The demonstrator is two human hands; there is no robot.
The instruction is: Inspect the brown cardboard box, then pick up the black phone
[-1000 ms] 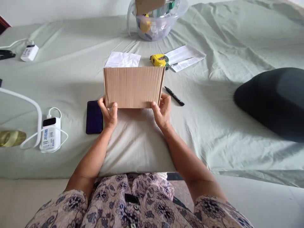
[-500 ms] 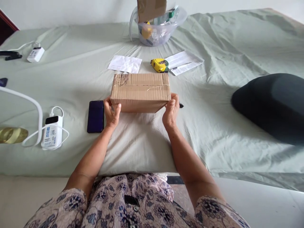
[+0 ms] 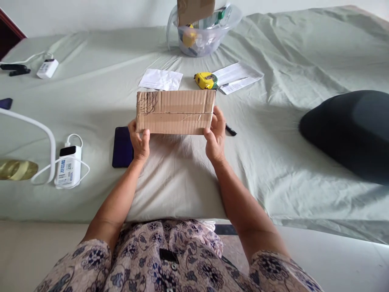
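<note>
- Cardboard box [image 3: 175, 112] held up over the bed [image 3: 91, 101], between both hands, in the middle of the view; whether its near edge touches the sheet cannot be told.
- Left hand [image 3: 139, 142] clamped on the box's lower left corner, thumb on the face turned toward the person, the other fingers hidden behind.
- Right hand [image 3: 215, 138] clamped on the right end, fingers wrapped up along that end.
- Long axis of the box runs left to right, level; the hands sit at its two ends, so neither is nearer than the other. Box lies just beyond both hands, on the far side.
- Visible face shows a tape seam along its length and dark scribble at the upper left corner.
- Dark phone [image 3: 122, 147] flat on the sheet just left of the left hand, apart from it.
- Black pen [image 3: 231, 130] just right of the right hand, partly hidden behind it.
- Farther off: yellow tape measure [image 3: 206, 80], white folded paper [image 3: 161, 79], printed sheet [image 3: 238, 75], clear plastic bowl [image 3: 206, 34] with odds and ends.
- Near left: white power bank [image 3: 67, 166] with looped cable. Right: dark cushion [image 3: 349, 132].
</note>
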